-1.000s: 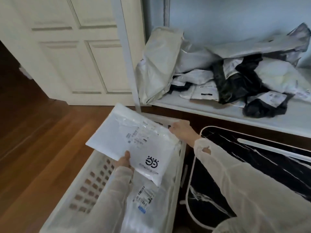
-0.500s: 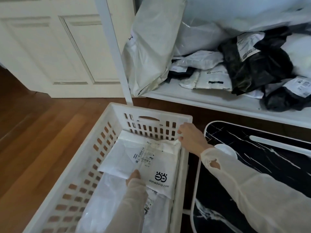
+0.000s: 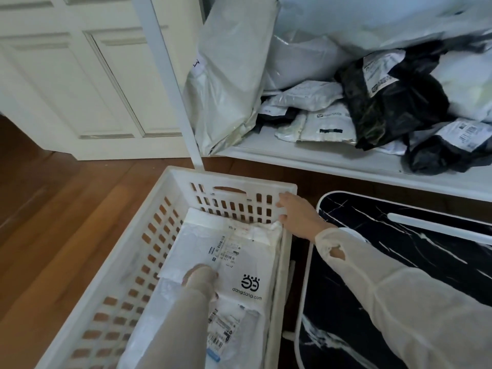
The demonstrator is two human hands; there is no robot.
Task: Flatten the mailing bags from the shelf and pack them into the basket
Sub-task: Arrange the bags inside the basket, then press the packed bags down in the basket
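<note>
Two hands are at the white basket (image 3: pixel 149 230), which sits on the wooden floor (image 3: pixel 53 214). We see the left hand (image 3: pixel 202 275) pressing down on a white padded mailing bag (image 3: pixel 239 251) that lies flat inside the basket, on top of other white bags (image 3: pixel 229 326). Its fingers (image 3: pixel 195 270) are mostly hidden by the sleeve, so we cannot tell how far they spread. The right hand (image 3: pixel 295 214) rests at the basket's far right corner, fingers loosely open against the rim, holding nothing. Above and behind the basket, the white shelf (image 3: pixel 319 161) carries a heap of crumpled bags: a tall grey one (image 3: pixel 231 75) leaning at the left end, small white ones (image 3: pixel 316 126) in the middle, black ones (image 3: pixel 391 102) to the right. A black marbled board (image 3: pixel 399 262) lies just right of the basket.
</note>
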